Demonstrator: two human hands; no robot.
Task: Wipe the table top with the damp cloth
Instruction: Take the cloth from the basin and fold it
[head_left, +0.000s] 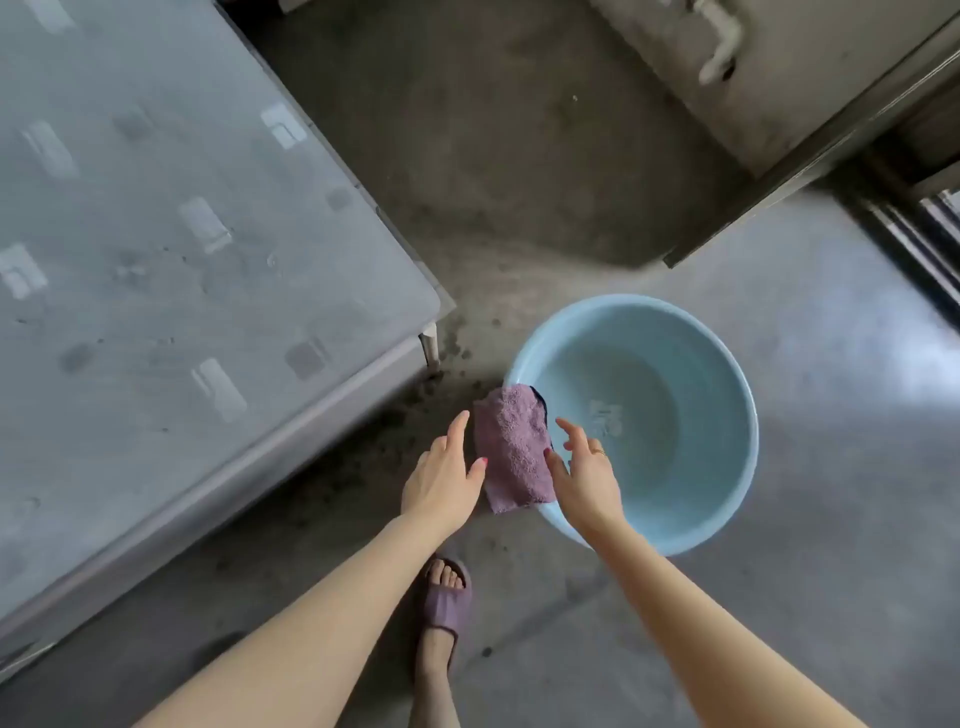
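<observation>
Head view, looking straight down: the cloth (514, 447) hangs over the near-left rim of the basin (727, 374), its long axis running roughly away from the person, far end on the rim, near end drooping outside the wall toward the floor (519, 182). Both hands flank it. The left hand (447, 475) lies just to the cloth's left, fingers straight and spread, thumb tip touching or all but touching the cloth's left edge; it grips nothing. The right hand (584, 467) sits on the cloth's right side, over the basin's inner wall, fingers loosely extended, its thumb against the cloth's right edge (whether it pinches the fabric I cannot tell, but no fingers curl round it). Neither hand is clearly nearer; the cloth lies between them, slightly beyond the palms.

The table (182, 234) stands to the left, its near-right corner well apart from the basin, with bare floor between. Its top looks dusty and spotted, so the wiping seems not yet begun. My judgement is that the coming move is to close on the cloth and carry it left and up onto the top; nothing blocks that path. A slipper (447, 603) shows below, between the forearms.
</observation>
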